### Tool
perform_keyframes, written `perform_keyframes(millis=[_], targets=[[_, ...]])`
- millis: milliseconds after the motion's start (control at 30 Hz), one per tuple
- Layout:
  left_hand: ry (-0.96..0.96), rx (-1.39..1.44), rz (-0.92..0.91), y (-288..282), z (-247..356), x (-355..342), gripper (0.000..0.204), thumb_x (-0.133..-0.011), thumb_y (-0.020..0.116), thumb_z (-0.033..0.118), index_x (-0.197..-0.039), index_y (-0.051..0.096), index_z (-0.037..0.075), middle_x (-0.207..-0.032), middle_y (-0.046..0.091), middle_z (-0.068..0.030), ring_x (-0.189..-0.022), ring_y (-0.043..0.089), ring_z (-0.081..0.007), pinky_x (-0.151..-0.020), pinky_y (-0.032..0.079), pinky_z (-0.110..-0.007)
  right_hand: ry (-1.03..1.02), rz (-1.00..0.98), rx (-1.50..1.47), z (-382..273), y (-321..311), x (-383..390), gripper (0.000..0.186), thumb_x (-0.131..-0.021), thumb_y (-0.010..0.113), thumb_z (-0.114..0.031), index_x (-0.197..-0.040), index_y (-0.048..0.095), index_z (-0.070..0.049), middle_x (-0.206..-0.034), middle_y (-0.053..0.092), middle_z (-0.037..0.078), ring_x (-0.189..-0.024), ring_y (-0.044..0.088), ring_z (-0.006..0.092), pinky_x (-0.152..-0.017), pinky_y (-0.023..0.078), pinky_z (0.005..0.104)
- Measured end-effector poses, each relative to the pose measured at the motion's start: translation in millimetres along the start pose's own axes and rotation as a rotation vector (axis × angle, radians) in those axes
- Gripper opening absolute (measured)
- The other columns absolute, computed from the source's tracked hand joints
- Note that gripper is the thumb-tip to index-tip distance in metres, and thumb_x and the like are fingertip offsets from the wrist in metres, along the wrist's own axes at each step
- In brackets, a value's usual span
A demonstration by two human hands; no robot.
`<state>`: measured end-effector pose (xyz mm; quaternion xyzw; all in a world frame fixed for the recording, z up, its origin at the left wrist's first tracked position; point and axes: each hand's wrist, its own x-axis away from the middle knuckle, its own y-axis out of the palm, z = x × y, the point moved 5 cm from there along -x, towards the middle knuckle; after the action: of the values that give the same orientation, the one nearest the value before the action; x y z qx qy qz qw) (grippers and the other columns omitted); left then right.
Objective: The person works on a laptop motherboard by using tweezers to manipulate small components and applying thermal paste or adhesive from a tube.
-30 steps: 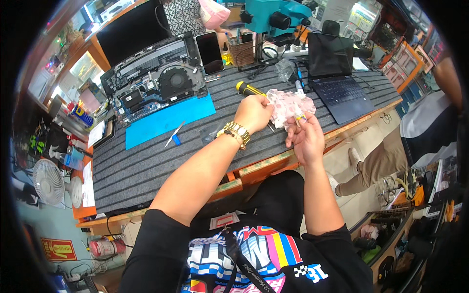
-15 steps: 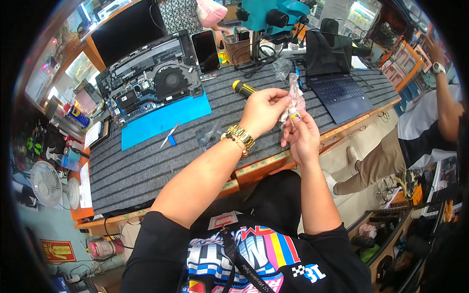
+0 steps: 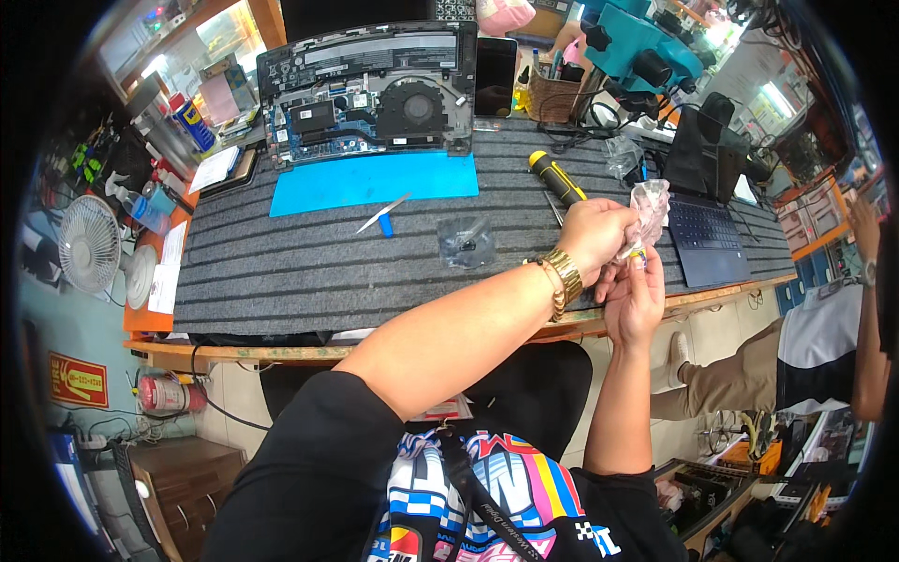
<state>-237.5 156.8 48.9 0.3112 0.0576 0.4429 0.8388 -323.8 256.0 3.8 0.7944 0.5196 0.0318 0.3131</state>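
My left hand [image 3: 599, 229] is closed on a crumpled pale pink tissue [image 3: 650, 210], lifted above the mat at the bench's right front. Just below, my right hand [image 3: 635, 295] grips a small glue bottle [image 3: 639, 257] with a yellow label, partly hidden by the tissue wrapped against it. A yellow-and-black tool [image 3: 552, 173] lies behind my hands, with thin metal tools beside it. Left of them are a clear plastic bag [image 3: 465, 239] and a small blade [image 3: 379, 217] with a blue piece.
An opened laptop [image 3: 365, 98] sits behind a blue mat [image 3: 375, 183]. A dark laptop [image 3: 712, 244] stands on the right, a microscope [image 3: 641, 51] at the back. A fan [image 3: 89, 245] is at the left edge. Another person [image 3: 805, 361] stands at the right.
The tissue has been lifted off the bench and gathered around the bottle in my hands. The view has shifted, so the bench and my hands now sit further right in the picture.
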Motion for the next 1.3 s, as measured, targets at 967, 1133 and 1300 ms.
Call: perform_keyframes(millis=[967, 1133, 1300], targets=[[0.513, -1.856, -0.283, -107, 156, 58, 0.018, -0.089, 0.069, 0.013, -0.104, 0.078, 0.007, -0.100, 0.074, -0.0151, -0.098, 0.072, -0.0361, -0.087, 0.058, -0.045, -0.133, 0.123, 0.049, -13, -5, 8, 0.029, -0.110, 0.052, -0.017, -0.134, 0.048, -0.002, -0.115, 0.065, 0.016, -0.081, 0.064, 0.0206, -0.052, 0.057, 0.0315], [0.615, -2.249, -0.329, -189, 160, 113, 0.022, -0.084, 0.068, 0.007, -0.103, 0.078, 0.011, -0.102, 0.067, -0.0088, -0.103, 0.064, -0.0318, -0.089, 0.054, -0.043, -0.112, 0.040, 0.033, -10, 7, 8, 0.028, -0.108, 0.057, -0.015, -0.133, 0.051, -0.002, -0.117, 0.066, 0.019, -0.081, 0.066, 0.0200, -0.053, 0.058, 0.0311], [0.801, -2.218, -0.371, -207, 161, 129, 0.022, -0.082, 0.078, 0.011, -0.105, 0.076, 0.012, -0.100, 0.065, -0.0028, -0.098, 0.060, -0.0261, -0.087, 0.050, -0.040, -0.039, -0.093, 0.002, 6, 51, 13, 0.033, -0.108, 0.060, -0.013, -0.139, 0.052, -0.005, -0.120, 0.067, 0.019, -0.081, 0.066, 0.0189, -0.055, 0.058, 0.0290]])
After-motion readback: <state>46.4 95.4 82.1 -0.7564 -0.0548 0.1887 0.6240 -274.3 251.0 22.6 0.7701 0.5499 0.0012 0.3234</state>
